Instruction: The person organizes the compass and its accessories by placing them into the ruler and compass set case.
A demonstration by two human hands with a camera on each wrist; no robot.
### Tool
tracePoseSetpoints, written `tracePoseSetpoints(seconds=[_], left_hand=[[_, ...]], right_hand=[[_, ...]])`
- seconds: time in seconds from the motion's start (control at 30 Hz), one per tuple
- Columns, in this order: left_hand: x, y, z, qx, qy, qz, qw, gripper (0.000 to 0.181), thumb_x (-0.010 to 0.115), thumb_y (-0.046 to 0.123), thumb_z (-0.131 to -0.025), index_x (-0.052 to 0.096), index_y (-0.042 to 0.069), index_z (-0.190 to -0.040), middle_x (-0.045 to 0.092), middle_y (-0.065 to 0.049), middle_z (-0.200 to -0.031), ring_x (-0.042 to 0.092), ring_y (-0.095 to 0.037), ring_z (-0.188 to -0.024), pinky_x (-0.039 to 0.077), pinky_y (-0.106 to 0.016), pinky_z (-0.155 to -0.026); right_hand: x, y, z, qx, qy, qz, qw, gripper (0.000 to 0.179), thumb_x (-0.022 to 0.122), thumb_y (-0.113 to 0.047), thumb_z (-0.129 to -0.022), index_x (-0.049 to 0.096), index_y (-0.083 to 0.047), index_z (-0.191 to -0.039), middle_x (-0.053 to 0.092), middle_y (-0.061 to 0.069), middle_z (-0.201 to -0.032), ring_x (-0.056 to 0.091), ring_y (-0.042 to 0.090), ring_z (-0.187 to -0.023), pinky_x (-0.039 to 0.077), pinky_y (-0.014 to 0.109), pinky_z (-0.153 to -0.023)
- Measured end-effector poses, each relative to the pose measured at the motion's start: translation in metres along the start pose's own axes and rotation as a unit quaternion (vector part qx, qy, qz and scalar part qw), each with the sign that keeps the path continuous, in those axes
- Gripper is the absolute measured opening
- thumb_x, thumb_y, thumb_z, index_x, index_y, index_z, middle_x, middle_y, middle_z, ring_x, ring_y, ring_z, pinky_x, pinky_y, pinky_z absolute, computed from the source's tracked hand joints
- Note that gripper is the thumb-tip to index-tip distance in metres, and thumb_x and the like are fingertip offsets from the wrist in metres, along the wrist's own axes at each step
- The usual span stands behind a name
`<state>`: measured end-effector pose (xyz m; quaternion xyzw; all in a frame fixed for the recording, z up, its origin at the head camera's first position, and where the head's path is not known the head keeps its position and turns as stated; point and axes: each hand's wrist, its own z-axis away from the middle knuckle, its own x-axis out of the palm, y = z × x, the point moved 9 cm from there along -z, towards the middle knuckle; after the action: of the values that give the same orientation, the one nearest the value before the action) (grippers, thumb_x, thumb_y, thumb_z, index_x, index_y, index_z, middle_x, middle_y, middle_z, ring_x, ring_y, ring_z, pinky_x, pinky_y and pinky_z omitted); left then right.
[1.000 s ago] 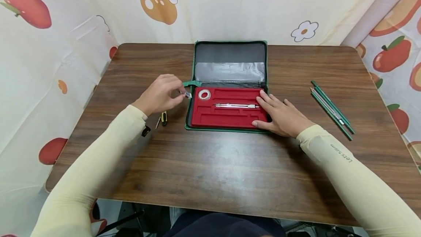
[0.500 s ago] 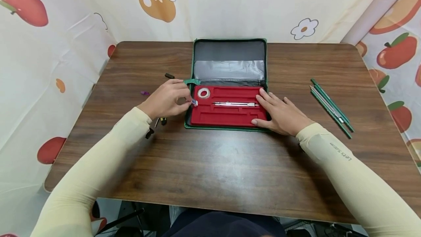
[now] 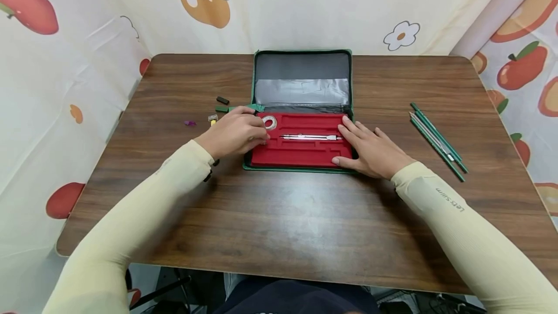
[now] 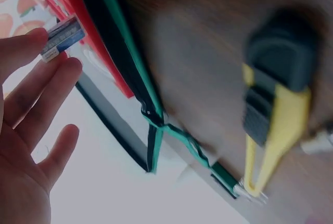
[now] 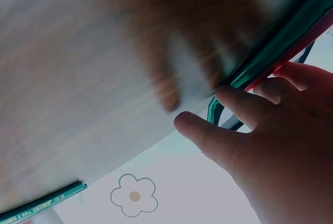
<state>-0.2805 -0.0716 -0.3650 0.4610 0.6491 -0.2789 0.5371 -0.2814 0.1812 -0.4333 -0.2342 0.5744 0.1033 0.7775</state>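
A green zippered case (image 3: 301, 64) lies unfolded, with a red moulded tray (image 3: 301, 159) in its lower half. My left hand (image 3: 237, 132) is over the tray's left edge. Between its thumb and fingers it pinches a small blue-and-white labelled block (image 4: 63, 39), which the fingers hide in the head view. Just beyond those fingers, a white ring-shaped roll (image 3: 273, 120) sits in the tray's upper left. A silver drawing compass (image 3: 311, 137) lies in the middle slot. My right hand (image 3: 372, 151) rests with spread fingers on the tray's right edge.
Several green pencils (image 3: 436, 139) lie at the right, a silver one among them. Left of the case are a black block (image 3: 223, 100), a purple piece (image 3: 190, 123) and a yellow-and-black utility knife (image 4: 281, 99). A green strap (image 3: 222, 109) sticks out from the case.
My left hand has moved right, carrying the small labelled block from beside the case to over the tray's left edge. The right hand has stayed in place.
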Motion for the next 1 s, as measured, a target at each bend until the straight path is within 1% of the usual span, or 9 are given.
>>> tracePoseSetpoints(seconds=[0.1, 0.23, 0.33, 0.43, 0.53, 0.67, 0.73, 0.83, 1.0], left_hand=[[0.005, 0.001, -0.006, 0.001, -0.006, -0.001, 1.0, 0.019, 0.082, 0.015, -0.085, 0.08, 0.011, -0.103, 0.075, -0.004, -0.101, 0.068, -0.018, -0.097, 0.042, -0.048, -0.104], [0.014, 0.003, -0.014, -0.012, -0.029, -0.005, 0.9995, 0.017, 0.077, 0.018, -0.09, 0.077, 0.011, -0.106, 0.075, -0.003, -0.099, 0.069, -0.017, -0.094, 0.045, -0.045, -0.102], [0.02, 0.003, -0.018, -0.024, -0.049, -0.014, 0.9984, 0.016, 0.076, 0.021, -0.091, 0.076, 0.012, -0.103, 0.075, -0.002, -0.096, 0.069, -0.018, -0.093, 0.046, -0.043, -0.101], [0.025, 0.004, -0.019, -0.025, -0.059, -0.027, 0.9976, 0.013, 0.077, 0.023, -0.09, 0.077, 0.013, -0.098, 0.074, -0.002, -0.095, 0.068, -0.019, -0.094, 0.047, -0.043, -0.1], [0.025, 0.004, -0.017, -0.023, -0.05, -0.034, 0.9979, 0.013, 0.078, 0.024, -0.089, 0.078, 0.014, -0.097, 0.071, -0.003, -0.094, 0.065, -0.019, -0.092, 0.05, -0.041, -0.094], [0.025, 0.002, -0.013, -0.023, -0.03, -0.024, 0.999, 0.017, 0.08, 0.024, -0.087, 0.08, 0.014, -0.101, 0.067, -0.005, -0.095, 0.06, -0.019, -0.089, 0.052, -0.037, -0.084], [0.025, 0.001, -0.011, -0.023, -0.025, -0.02, 0.9992, 0.018, 0.08, 0.022, -0.087, 0.081, 0.014, -0.103, 0.066, -0.006, -0.096, 0.059, -0.019, -0.089, 0.052, -0.037, -0.082], [0.025, 0.0, -0.008, -0.025, -0.025, -0.012, 0.9993, 0.021, 0.079, 0.02, -0.088, 0.08, 0.013, -0.108, 0.067, -0.006, -0.1, 0.06, -0.02, -0.094, 0.053, -0.038, -0.085], [0.024, -0.007, -0.001, -0.046, -0.03, 0.0, 0.9985, 0.032, 0.077, 0.028, -0.09, 0.075, 0.013, -0.119, 0.069, -0.007, -0.113, 0.062, -0.022, -0.108, 0.051, -0.042, -0.096]], right_hand=[[0.0, -0.001, 0.0, -0.001, -0.002, -0.001, 1.0, 0.098, 0.044, -0.079, -0.089, 0.022, -0.016, -0.161, 0.009, 0.005, -0.168, 0.017, 0.039, -0.15, 0.013, 0.069, -0.113], [0.0, 0.0, 0.0, -0.002, 0.0, -0.004, 1.0, 0.098, 0.044, -0.079, -0.089, 0.023, -0.016, -0.161, 0.009, 0.003, -0.168, 0.017, 0.04, -0.15, 0.013, 0.069, -0.113], [0.0, 0.0, 0.0, -0.003, 0.002, -0.004, 1.0, 0.098, 0.043, -0.079, -0.089, 0.023, -0.016, -0.161, 0.009, 0.003, -0.168, 0.017, 0.039, -0.15, 0.013, 0.069, -0.113], [0.0, 0.0, 0.0, -0.005, 0.003, -0.005, 1.0, 0.098, 0.043, -0.08, -0.089, 0.023, -0.016, -0.161, 0.008, 0.002, -0.168, 0.017, 0.039, -0.15, 0.013, 0.07, -0.113], [0.001, 0.0, -0.001, -0.003, 0.002, -0.001, 1.0, 0.099, 0.043, -0.081, -0.088, 0.023, -0.017, -0.161, 0.008, 0.001, -0.168, 0.017, 0.038, -0.15, 0.014, 0.069, -0.113], [0.001, 0.001, -0.002, 0.0, -0.001, 0.004, 1.0, 0.099, 0.044, -0.081, -0.088, 0.023, -0.017, -0.161, 0.007, 0.0, -0.168, 0.017, 0.038, -0.15, 0.014, 0.069, -0.113], [0.001, 0.001, -0.002, 0.0, -0.001, 0.002, 1.0, 0.099, 0.045, -0.08, -0.088, 0.023, -0.017, -0.161, 0.007, 0.0, -0.168, 0.017, 0.038, -0.15, 0.014, 0.069, -0.113], [0.0, 0.0, -0.001, 0.0, -0.002, -0.001, 1.0, 0.098, 0.045, -0.079, -0.089, 0.022, -0.017, -0.161, 0.007, 0.001, -0.168, 0.017, 0.038, -0.15, 0.013, 0.069, -0.113], [-0.001, 0.0, 0.0, 0.002, -0.006, -0.002, 1.0, 0.098, 0.043, -0.079, -0.089, 0.021, -0.017, -0.162, 0.007, 0.002, -0.168, 0.016, 0.038, -0.15, 0.013, 0.07, -0.113]])
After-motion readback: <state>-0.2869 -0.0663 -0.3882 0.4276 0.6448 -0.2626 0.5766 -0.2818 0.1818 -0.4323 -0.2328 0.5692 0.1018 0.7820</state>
